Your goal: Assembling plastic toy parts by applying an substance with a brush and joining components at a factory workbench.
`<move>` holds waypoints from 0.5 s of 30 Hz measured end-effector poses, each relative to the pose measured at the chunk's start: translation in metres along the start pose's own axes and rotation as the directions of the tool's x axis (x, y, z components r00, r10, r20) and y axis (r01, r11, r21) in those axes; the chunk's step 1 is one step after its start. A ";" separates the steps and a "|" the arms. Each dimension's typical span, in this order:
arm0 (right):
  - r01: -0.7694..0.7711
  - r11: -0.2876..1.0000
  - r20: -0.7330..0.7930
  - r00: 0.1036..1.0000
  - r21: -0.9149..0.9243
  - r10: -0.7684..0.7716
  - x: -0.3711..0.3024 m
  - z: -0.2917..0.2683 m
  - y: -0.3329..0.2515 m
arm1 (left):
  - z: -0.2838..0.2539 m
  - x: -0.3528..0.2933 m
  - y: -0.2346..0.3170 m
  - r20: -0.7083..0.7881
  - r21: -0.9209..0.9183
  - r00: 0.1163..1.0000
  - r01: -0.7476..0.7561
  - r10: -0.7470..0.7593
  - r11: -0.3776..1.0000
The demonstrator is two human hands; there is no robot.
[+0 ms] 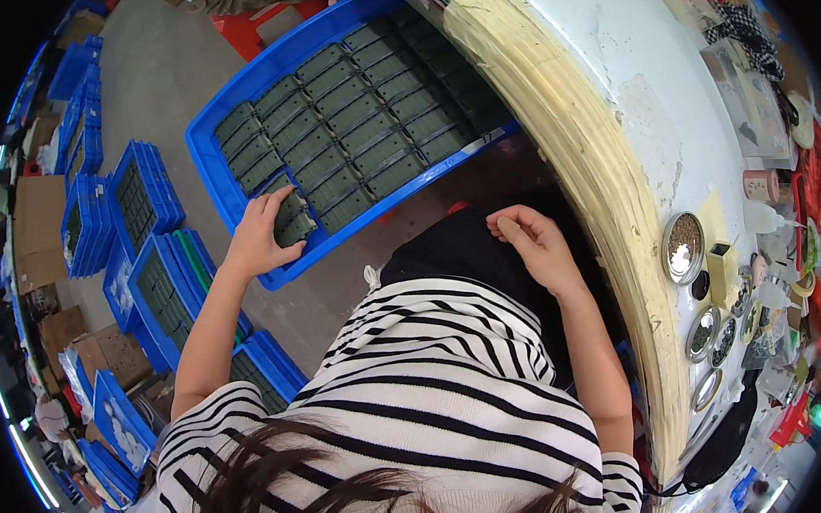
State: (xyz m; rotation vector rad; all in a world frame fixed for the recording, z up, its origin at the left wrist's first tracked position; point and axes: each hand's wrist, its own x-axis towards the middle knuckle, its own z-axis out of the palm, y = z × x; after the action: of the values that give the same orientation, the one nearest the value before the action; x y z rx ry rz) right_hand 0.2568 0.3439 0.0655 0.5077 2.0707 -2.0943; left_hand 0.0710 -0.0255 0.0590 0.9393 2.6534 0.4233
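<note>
While the left hand (265, 235) stretches wide at the near-left corner of a deep-rimmed blue plastic tray (218, 170), its thumb and fingertips stand at opposite sides of a small grey-green rectangular block (293, 221); the block lies inside the tray, just to the right of that palm and between thumb and forefinger, a little askew to its neighbours; whether the fingers grip it or only rest against it, I cannot tell. Beyond the fingertips, ahead and to the right, neat rows of matching grey-green blocks (354, 128) with dark bands between them fill the tray (the farthest ones sit in shadow).

Well apart from the block, the right hand (537, 240) hangs above black cloth (453, 245) over the lap, fingers curled and thumb near the forefinger, a narrow shape; I cannot tell whether anything is pinched there. Just right of this hand runs the thick, cream-coloured layered edge (588, 145) of a white-topped table (646, 111); farther right on it sits a round metal tin of brown bits (683, 248). To the left of the left hand, stacked blue plastic trays (159, 188) stand lower down.
</note>
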 end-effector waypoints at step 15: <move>0.008 0.999 -0.011 1.000 0.043 -0.008 -0.006 -0.002 0.000 | -0.098 0.076 0.060 -0.372 -0.724 0.928 -0.310 0.030 0.616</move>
State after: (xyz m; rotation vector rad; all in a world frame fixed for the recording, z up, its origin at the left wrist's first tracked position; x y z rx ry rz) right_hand 0.2627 0.3454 0.0675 0.5192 2.0410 -2.1497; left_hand 0.0121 0.0512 0.1571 0.8564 2.1957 1.7449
